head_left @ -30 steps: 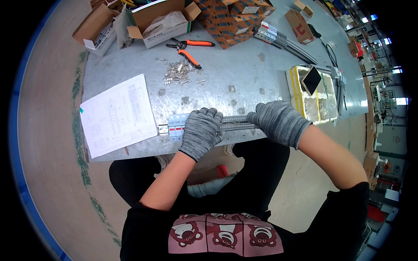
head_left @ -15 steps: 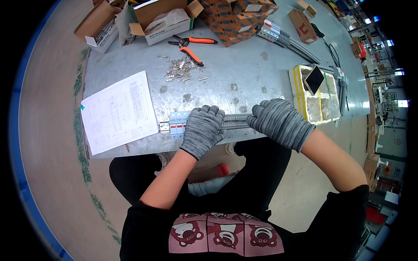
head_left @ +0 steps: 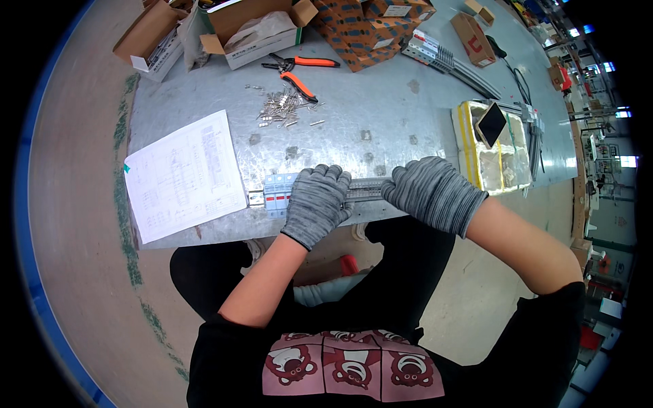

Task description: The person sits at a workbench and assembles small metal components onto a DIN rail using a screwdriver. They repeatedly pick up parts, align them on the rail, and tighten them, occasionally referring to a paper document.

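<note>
On the bench [head_left: 354, 129], my right hand [head_left: 435, 195] edges along the grey strip [head_left: 366, 190] toward my left hand [head_left: 316, 206], narrowing the gap, curled fingers [head_left: 335, 175] gripping I can't tell what.

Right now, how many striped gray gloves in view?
2. One on the left hand, at the right end of the blue modules; one on the right hand, at the gray strip farther right. The open carton could hide more.

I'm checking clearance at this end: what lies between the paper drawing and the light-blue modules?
In the head view, a short, silvery rail end shows between the paper drawing and the light-blue modules.
</note>
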`<state>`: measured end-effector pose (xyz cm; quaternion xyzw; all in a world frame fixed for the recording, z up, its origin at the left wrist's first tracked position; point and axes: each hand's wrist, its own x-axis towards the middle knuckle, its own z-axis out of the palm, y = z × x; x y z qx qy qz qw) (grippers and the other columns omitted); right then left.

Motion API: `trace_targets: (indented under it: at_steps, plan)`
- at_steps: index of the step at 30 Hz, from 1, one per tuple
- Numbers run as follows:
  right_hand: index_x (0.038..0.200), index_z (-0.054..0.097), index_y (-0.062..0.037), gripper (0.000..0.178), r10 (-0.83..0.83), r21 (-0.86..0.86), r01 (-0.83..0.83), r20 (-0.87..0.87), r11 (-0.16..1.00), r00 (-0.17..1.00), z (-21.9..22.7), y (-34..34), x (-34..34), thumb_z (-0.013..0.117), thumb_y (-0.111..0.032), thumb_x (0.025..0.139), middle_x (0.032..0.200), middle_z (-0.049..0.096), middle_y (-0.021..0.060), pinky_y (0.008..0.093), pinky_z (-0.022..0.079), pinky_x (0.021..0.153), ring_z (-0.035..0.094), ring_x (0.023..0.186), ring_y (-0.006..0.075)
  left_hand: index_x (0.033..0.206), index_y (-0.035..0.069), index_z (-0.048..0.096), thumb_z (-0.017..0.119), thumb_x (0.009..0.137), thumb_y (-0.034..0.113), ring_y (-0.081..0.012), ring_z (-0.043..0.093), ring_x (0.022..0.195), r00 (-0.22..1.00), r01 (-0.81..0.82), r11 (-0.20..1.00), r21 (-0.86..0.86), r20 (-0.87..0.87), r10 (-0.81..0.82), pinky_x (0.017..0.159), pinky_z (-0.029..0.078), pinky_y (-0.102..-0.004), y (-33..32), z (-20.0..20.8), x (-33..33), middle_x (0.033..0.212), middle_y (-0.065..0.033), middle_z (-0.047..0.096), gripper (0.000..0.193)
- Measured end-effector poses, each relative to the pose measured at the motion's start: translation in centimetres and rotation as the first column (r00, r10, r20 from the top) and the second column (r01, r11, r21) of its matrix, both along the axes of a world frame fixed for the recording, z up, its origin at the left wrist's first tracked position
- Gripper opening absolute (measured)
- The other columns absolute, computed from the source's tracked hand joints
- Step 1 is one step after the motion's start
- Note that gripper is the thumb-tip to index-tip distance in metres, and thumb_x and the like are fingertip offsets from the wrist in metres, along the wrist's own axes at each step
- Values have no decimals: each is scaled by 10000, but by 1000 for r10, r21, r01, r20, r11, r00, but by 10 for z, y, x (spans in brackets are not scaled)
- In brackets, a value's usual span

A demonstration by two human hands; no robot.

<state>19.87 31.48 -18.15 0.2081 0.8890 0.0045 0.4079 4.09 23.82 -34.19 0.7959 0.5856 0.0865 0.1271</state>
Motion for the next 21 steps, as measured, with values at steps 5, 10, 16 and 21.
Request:
trace_targets:
  at_steps: [5, 10, 16, 21]
  plan:
    - [1189, 617, -116, 299, -107, -34, 107, 20, 994, 994, 1, -2, -6, 576, -101, 893, 886, 660, 130, 421, 578, 697, 706, 846, 302, 1208, 102, 622, 697, 767, 435, -229, 572, 1119, 1000, 6, 998, -70, -12, -6, 920, 432, -404, 1, 5, 1, 1218, -75, 615, 558]
    - [1210, 627, -117, 362, -299, -53, 298, -9, 953, 954, 3, 1, -9, 623, -80, 851, 935, 676, 145, 436, 564, 765, 696, 880, 323, 1210, 108, 618, 713, 749, 433, -232, 573, 1104, 1000, -5, 1000, -17, -2, 5, 911, 435, -404, 2, 3, 2, 1199, -73, 616, 572]
    - [1191, 660, -158, 387, -239, -9, 242, -193, 970, 952, -2, -2, 24, 631, -59, 818, 937, 656, 122, 416, 558, 769, 681, 894, 305, 1210, 109, 616, 728, 735, 435, -230, 573, 1096, 1000, -7, 1000, 7, -7, 7, 896, 441, -401, -1, 3, 2, 1185, -71, 618, 587]
    - [1181, 662, -178, 415, -168, 41, 179, -190, 983, 967, 4, -3, 40, 642, -33, 792, 901, 611, 92, 416, 551, 747, 665, 870, 279, 1217, 111, 615, 737, 727, 417, -230, 574, 1099, 1000, -14, 1000, -17, -15, 14, 930, 439, -402, 0, 7, 2, 1207, -75, 615, 590]
